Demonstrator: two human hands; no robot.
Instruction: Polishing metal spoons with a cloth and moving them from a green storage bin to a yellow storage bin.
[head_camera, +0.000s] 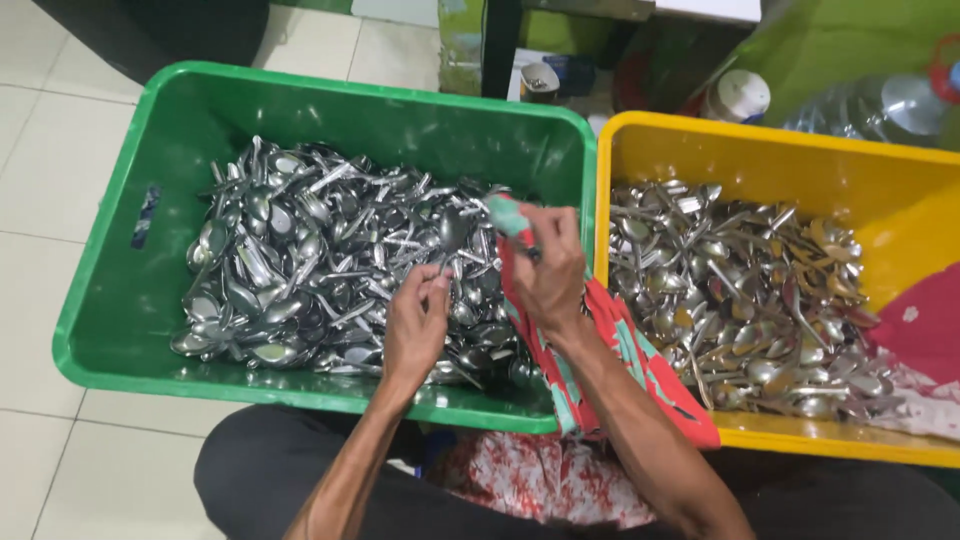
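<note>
Wiping a single spoon (452, 228) with a red-and-teal patterned cloth (600, 345) appears to be the step in hand, judged from how the two hands are meeting over the green tub (120, 330).

Nearest: dark-trousered lap, both forearms reaching out from it, cloth trailing down over the tub's near rim toward the lap.

Left hand (418, 322): fingers are pinching together on the lower handle of the spoon, bowl pointing up. Grip is closed on the handle, not loose.

Right hand (550, 268): fingers are curling shut around a bunched part of the cloth, pressing it against the upper part of the spoon, just beside the bowl.

Spoon is being held just above the heap of steel cutlery (320, 265) in the green tub.

Further right: yellow tub (900, 210), touching the green one, is holding a second heap of spoons (740, 300).

Judgement: the next move calls for a steady pinch by the left while the cloth is drawn along the bowl.
</note>
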